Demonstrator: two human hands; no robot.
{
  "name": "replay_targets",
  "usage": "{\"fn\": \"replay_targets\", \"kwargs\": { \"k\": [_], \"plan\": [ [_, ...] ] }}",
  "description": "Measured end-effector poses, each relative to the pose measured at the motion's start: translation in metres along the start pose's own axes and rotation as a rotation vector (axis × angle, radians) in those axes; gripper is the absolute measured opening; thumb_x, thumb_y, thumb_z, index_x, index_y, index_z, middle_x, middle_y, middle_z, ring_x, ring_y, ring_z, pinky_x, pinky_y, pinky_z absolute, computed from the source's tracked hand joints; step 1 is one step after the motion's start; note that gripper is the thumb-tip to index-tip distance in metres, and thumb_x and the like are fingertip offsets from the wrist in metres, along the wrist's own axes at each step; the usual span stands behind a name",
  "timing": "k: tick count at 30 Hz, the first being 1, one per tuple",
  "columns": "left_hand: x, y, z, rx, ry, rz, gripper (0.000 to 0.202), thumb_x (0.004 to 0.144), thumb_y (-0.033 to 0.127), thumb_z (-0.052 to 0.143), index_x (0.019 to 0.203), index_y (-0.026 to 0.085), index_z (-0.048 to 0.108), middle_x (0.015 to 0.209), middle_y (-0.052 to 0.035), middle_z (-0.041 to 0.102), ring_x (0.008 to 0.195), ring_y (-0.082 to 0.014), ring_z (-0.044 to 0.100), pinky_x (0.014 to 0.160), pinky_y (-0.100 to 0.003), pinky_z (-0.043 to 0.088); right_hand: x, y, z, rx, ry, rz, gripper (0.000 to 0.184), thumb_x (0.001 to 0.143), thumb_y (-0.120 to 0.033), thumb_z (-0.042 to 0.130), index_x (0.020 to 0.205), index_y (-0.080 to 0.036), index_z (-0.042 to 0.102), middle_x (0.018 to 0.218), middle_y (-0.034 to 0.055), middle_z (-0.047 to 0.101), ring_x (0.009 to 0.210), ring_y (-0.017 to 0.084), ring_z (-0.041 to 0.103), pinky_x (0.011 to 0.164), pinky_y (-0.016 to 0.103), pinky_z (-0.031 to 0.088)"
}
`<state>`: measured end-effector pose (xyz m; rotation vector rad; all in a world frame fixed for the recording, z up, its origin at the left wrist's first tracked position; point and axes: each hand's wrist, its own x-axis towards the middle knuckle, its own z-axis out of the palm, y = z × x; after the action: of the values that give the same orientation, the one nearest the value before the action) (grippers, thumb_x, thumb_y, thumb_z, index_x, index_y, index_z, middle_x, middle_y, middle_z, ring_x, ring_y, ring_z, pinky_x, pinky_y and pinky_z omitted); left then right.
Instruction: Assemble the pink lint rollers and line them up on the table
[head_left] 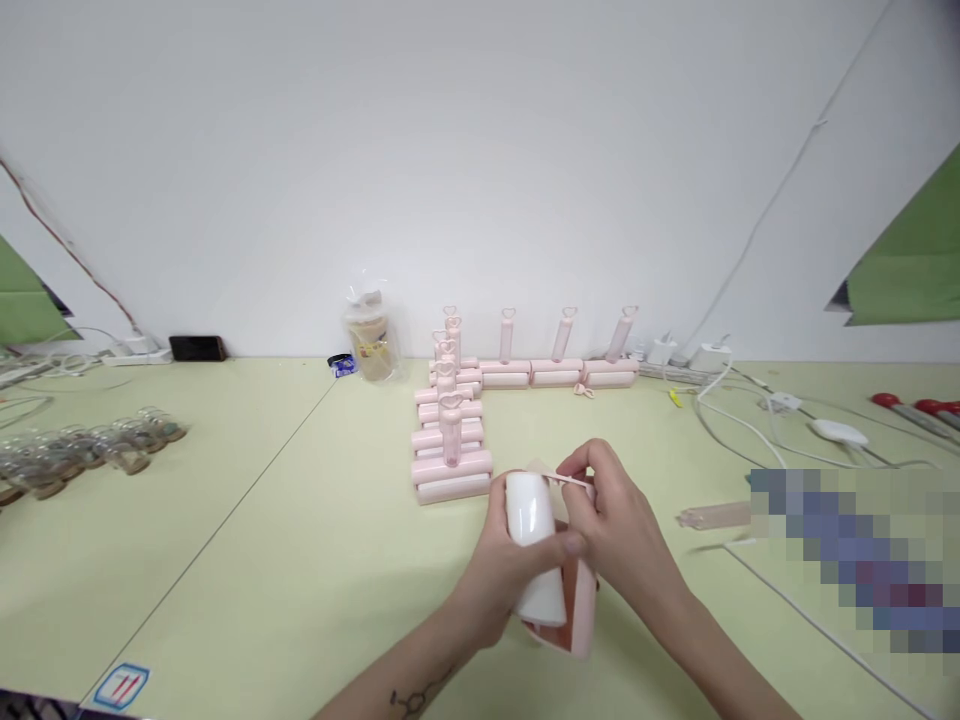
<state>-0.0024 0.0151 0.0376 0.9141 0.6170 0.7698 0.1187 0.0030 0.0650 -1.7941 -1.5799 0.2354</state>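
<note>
My left hand (495, 570) is wrapped round a smooth white roller (531, 510) and the pink casing (583, 610) behind it. The casing's hollow inside faces partly towards me. My right hand (611, 510) is closed at the casing's upper end, pinching a thin pink strip-like part (571, 480); its fingers hide where that part joins. Beyond my hands stands the nearest of several assembled pink rollers (452, 478), its handle upright with a heart-shaped loop on top.
More pink rollers (556, 372) form a row along the wall. A plastic bag (373, 340) stands left of them. Small glass domes (127, 450) cover the left side. White cables (757, 435) and a clear pinkish piece (716, 516) lie to the right, beside a blurred-out patch.
</note>
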Motion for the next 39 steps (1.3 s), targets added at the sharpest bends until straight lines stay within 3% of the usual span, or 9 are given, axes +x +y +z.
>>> {"fn": "replay_targets", "kwargs": {
  "k": [4, 8, 11, 14, 18, 22, 27, 34, 39],
  "plan": [
    [0.000, 0.008, -0.006, 0.135, -0.106, -0.038, 0.062, 0.058, 0.014, 0.073, 0.106, 0.025, 0.035, 0.089, -0.0008, 0.059, 0.072, -0.0159, 0.060, 0.063, -0.027, 0.047, -0.003, 0.002, -0.010, 0.040, -0.156, 0.012, 0.014, 0.072, -0.013, 0.037, 0.078, -0.026, 0.037, 0.046, -0.0097, 0.040, 0.039, 0.013, 0.044, 0.041, 0.022, 0.033],
    [0.000, 0.010, -0.014, 0.434, -0.075, -0.062, 0.072, 0.052, 0.017, 0.077, 0.112, 0.024, 0.038, 0.092, -0.0013, 0.059, 0.081, -0.0203, 0.058, 0.064, -0.028, 0.046, -0.002, 0.012, -0.025, 0.085, -0.408, -0.056, 0.023, 0.072, -0.013, 0.041, 0.090, -0.026, 0.045, 0.064, -0.0063, 0.058, 0.047, 0.012, 0.055, 0.044, 0.022, 0.038],
    [-0.003, 0.010, -0.020, 0.725, -0.032, -0.066, 0.066, 0.047, 0.024, 0.079, 0.106, 0.023, 0.049, 0.096, -0.0018, 0.060, 0.088, -0.0247, 0.056, 0.066, -0.029, 0.045, -0.003, 0.022, -0.030, -0.047, -0.456, -0.254, 0.028, 0.069, -0.013, 0.048, 0.093, -0.027, 0.052, 0.084, -0.0017, 0.063, 0.063, 0.015, 0.062, 0.054, 0.024, 0.041],
    [-0.010, 0.015, -0.022, 0.977, -0.050, -0.124, 0.056, 0.047, 0.029, 0.078, 0.097, 0.024, 0.054, 0.094, -0.0014, 0.061, 0.087, -0.0266, 0.057, 0.061, -0.028, 0.044, -0.010, 0.029, -0.027, -0.193, -0.521, -0.409, 0.026, 0.065, -0.013, 0.051, 0.087, -0.025, 0.057, 0.080, -0.0006, 0.064, 0.067, 0.018, 0.061, 0.056, 0.026, 0.040],
    [-0.021, 0.024, -0.023, 1.178, -0.116, -0.161, 0.049, 0.050, 0.029, 0.074, 0.094, 0.025, 0.053, 0.088, -0.0026, 0.063, 0.076, -0.0264, 0.060, 0.052, -0.026, 0.041, -0.025, 0.032, -0.016, -0.241, -0.562, -0.463, 0.025, 0.059, -0.008, 0.048, 0.078, -0.023, 0.056, 0.074, -0.0001, 0.063, 0.061, 0.018, 0.059, 0.053, 0.025, 0.036],
    [-0.031, 0.027, -0.023, 1.238, -0.213, -0.096, 0.035, 0.058, 0.027, 0.067, 0.090, 0.026, 0.053, 0.085, -0.0019, 0.066, 0.071, -0.0245, 0.061, 0.048, -0.024, 0.038, -0.035, 0.033, -0.006, -0.179, -0.623, -0.400, 0.020, 0.056, -0.006, 0.047, 0.067, -0.021, 0.054, 0.064, -0.0010, 0.061, 0.053, 0.015, 0.055, 0.048, 0.023, 0.034],
    [-0.039, 0.026, -0.026, 1.216, -0.265, -0.044, 0.026, 0.071, 0.043, 0.057, 0.091, 0.026, 0.054, 0.082, -0.0008, 0.067, 0.066, -0.0203, 0.062, 0.046, -0.022, 0.035, -0.042, 0.039, 0.001, -0.017, -0.713, -0.325, 0.017, 0.062, -0.008, 0.048, 0.072, -0.019, 0.055, 0.070, 0.0000, 0.063, 0.056, 0.014, 0.056, 0.049, 0.021, 0.037],
    [-0.035, 0.025, -0.030, 1.325, -0.306, -0.100, 0.030, 0.063, 0.033, 0.064, 0.088, 0.024, 0.049, 0.082, -0.0012, 0.066, 0.064, -0.0210, 0.060, 0.044, -0.021, 0.029, -0.042, 0.039, 0.005, -0.052, -0.697, -0.383, 0.020, 0.055, -0.003, 0.045, 0.066, -0.019, 0.050, 0.066, -0.0004, 0.060, 0.056, 0.013, 0.053, 0.050, 0.021, 0.034],
    [-0.034, 0.024, -0.031, 1.320, -0.296, -0.120, 0.030, 0.061, 0.031, 0.064, 0.087, 0.024, 0.050, 0.079, 0.0006, 0.064, 0.061, -0.0193, 0.059, 0.042, -0.020, 0.027, -0.038, 0.038, 0.003, 0.063, -0.716, -0.371, 0.020, 0.056, -0.003, 0.044, 0.067, -0.019, 0.050, 0.067, -0.0008, 0.058, 0.057, 0.012, 0.052, 0.051, 0.019, 0.037]
  ]
}}
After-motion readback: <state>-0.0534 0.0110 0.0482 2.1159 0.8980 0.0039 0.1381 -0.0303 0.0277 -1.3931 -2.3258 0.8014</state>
